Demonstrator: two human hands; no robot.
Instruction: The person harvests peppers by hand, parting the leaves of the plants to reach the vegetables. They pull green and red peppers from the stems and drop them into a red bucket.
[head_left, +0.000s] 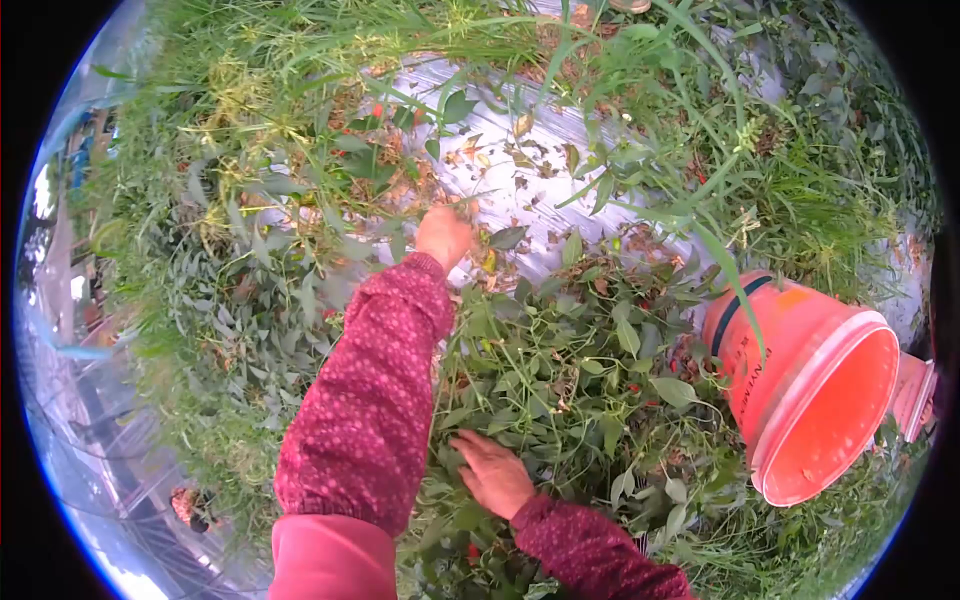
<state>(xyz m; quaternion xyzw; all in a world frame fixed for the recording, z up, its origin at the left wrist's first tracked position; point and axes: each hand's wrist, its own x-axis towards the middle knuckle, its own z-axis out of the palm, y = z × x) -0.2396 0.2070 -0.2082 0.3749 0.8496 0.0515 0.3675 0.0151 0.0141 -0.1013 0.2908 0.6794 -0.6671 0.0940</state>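
My left hand (442,238) reaches forward to the edge of the leafy plants, beside white plastic sheeting (500,170) strewn with dry leaves. Its fingers look curled closed, and whatever they hold is hidden. Lower down, my right hand (492,473) lies on the green pepper plant (550,370), fingers stretched out against the leaves and holding nothing visible. Small red fruits, apparently chili peppers, show among the foliage, one red fruit (473,552) below my right hand and another red fruit (378,108) beyond my left.
To the right, an orange-red bucket (735,350) leans over on the plants, its mouth turned toward lower right. Behind it sits a smaller pinkish container (912,397). Tall grass (800,220) grows around the sheeting. Clear plastic film (110,450) runs along the left edge.
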